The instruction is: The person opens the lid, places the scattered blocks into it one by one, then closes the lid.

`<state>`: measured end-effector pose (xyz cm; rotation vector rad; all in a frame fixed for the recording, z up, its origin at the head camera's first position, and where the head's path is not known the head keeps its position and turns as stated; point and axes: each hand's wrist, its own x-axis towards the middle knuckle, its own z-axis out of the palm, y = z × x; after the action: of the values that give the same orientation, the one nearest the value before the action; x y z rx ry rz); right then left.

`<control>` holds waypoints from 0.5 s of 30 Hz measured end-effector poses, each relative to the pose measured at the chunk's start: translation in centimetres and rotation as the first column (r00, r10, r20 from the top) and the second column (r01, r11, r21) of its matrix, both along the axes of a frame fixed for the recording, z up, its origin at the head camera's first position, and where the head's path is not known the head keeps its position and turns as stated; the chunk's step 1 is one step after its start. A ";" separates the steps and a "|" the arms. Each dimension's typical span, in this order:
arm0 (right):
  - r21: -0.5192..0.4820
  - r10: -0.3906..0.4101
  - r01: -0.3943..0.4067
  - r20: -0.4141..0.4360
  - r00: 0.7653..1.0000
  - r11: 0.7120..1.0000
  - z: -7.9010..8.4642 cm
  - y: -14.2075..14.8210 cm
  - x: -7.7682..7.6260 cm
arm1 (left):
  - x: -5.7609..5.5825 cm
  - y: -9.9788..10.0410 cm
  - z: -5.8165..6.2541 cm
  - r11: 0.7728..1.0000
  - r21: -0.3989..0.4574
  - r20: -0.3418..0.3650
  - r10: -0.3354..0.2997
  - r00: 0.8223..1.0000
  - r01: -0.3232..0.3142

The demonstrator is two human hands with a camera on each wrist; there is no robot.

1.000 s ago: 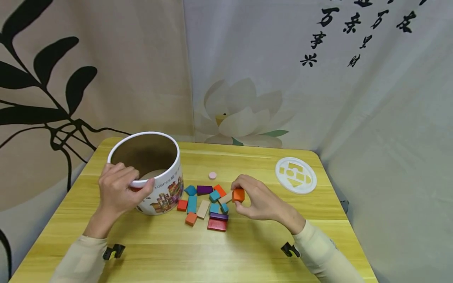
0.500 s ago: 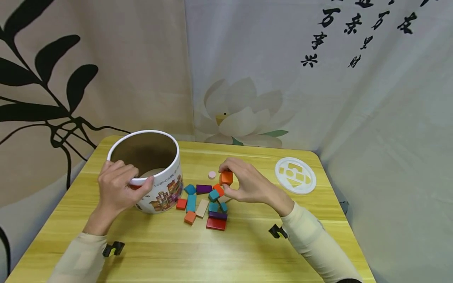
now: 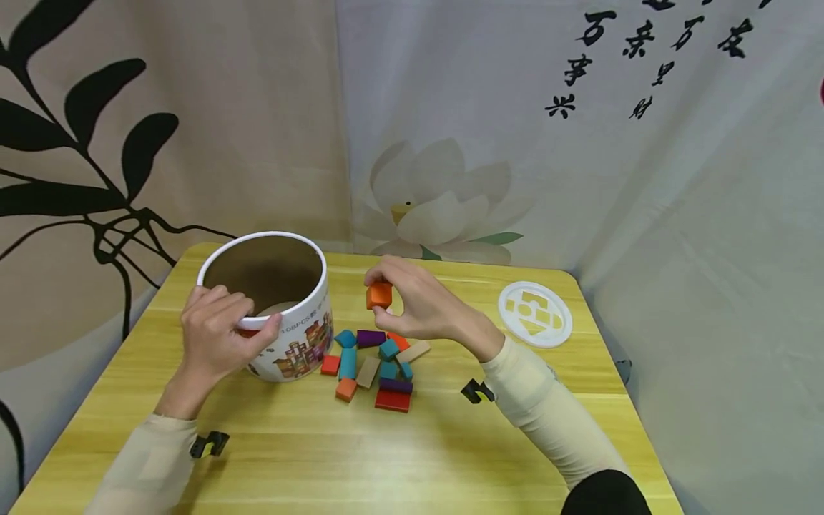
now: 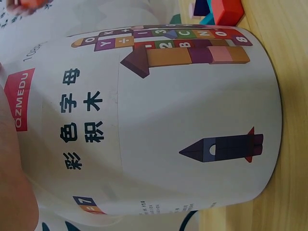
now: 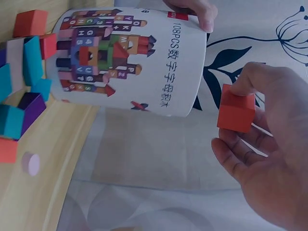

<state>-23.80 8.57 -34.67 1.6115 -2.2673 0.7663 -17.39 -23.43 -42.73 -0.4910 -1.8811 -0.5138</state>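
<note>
My left hand [image 3: 219, 336] grips the near rim of a large white printed bucket [image 3: 302, 336], thumb outside and fingers over the edge. The bucket's mouth faces up and its pale bottom shows inside. Between thumb and fingers, my right hand [image 3: 425, 297] pinches an orange-red block [image 5: 237, 109], held in the air to the right of the bucket. In the right wrist view the other fingers curl loosely below the block. On the table under this hand lies a loose group of coloured blocks, among them a red block [image 3: 393, 400], a purple block [image 3: 371, 338] and a beige block [image 3: 368, 373].
A white disc with cut-out shapes [image 3: 535, 315] lies at the back right of the wooden table [image 3: 290, 458]. A small pink round piece [image 5: 31, 164] rests near the blocks. Printed curtains hang behind the table and along its right side.
My right hand has lifted the orange-red block and carried it left and away from me, toward the bucket. My left hand keeps its grip on the rim.
</note>
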 end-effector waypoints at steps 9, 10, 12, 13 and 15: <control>-0.020 0.052 -0.053 -0.039 0.998 0.998 1.7 -3.2 -1.3 | -0.1 -0.2 -0.1 1.000 -0.011 0.002 0.010 1.000 -0.010; -0.024 0.056 -0.057 -0.037 0.998 0.998 1.9 -3.6 -1.4 | 0.0 -0.2 0.0 1.000 -0.011 0.004 0.011 1.000 -0.011; -0.024 0.061 -0.062 -0.031 0.998 0.998 2.3 -4.4 -1.7 | 0.0 -0.3 0.0 1.000 -0.011 0.007 0.013 1.000 -0.013; -0.025 0.068 -0.068 -0.023 0.997 0.997 2.5 -4.8 -1.7 | 0.1 -0.3 0.0 1.000 -0.011 0.010 0.012 1.000 -0.012; -0.019 0.076 -0.076 -0.016 0.997 0.997 3.0 -5.6 -1.9 | 0.1 -0.3 0.0 1.000 -0.010 0.008 0.009 1.000 -0.009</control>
<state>-25.65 2.96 -31.68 1.6978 -2.1916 0.7890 -17.29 -23.70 -42.73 -0.4878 -1.8932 -0.5014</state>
